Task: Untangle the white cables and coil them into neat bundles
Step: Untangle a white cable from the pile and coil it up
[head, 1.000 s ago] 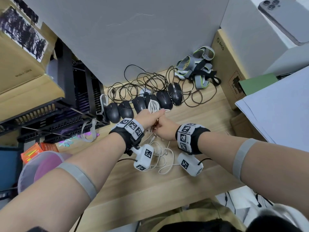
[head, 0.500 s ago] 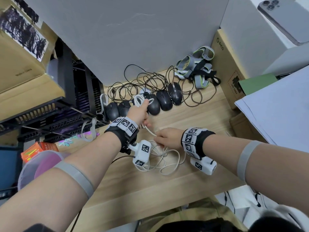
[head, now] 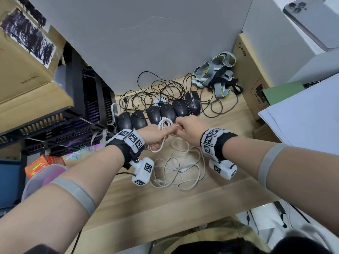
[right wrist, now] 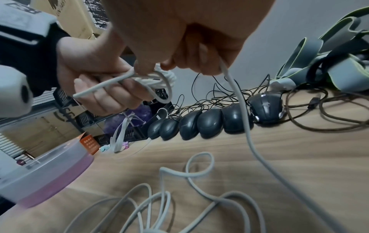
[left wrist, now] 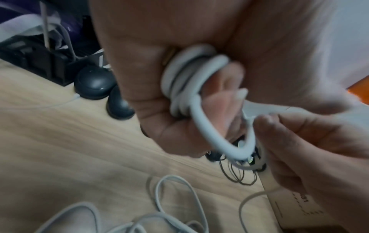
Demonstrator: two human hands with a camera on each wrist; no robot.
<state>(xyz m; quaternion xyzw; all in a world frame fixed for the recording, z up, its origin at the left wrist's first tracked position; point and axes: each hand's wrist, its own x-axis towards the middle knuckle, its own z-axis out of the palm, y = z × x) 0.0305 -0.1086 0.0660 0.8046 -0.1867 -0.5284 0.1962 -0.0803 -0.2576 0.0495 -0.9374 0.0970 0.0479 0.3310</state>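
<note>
Setting: wooden table [head: 229, 125] against a grey wall, cardboard boxes [head: 27, 70] stacked at my left.
Left hand: my left hand [head: 156, 133] was closed in a fist round the coil [left wrist: 185, 82], several white turns bunched in the palm, one loop poking out above the knuckles.
Right hand: my right hand [head: 190, 129] was curled too, fingertips [left wrist: 265, 121] pinching the white cable [right wrist: 239, 100] right beside the coil, knuckles nearly touching the other hand.
Free end: from that pinch the cable dropped down to the table.
Loose cables: the rest of the white cables [head: 178, 167] lay in slack overlapping loops on the table, below and between my wrists.
Mice: six black mice [head: 159, 114] sat side by side in a row just beyond my hands, their dark cords [head: 157, 92] tangled behind them.
Straps: grey straps [head: 216, 74] were heaped at the far right by a box.
Tub: a pink-tinted plastic tub [right wrist: 46, 176] stood near my left forearm.
</note>
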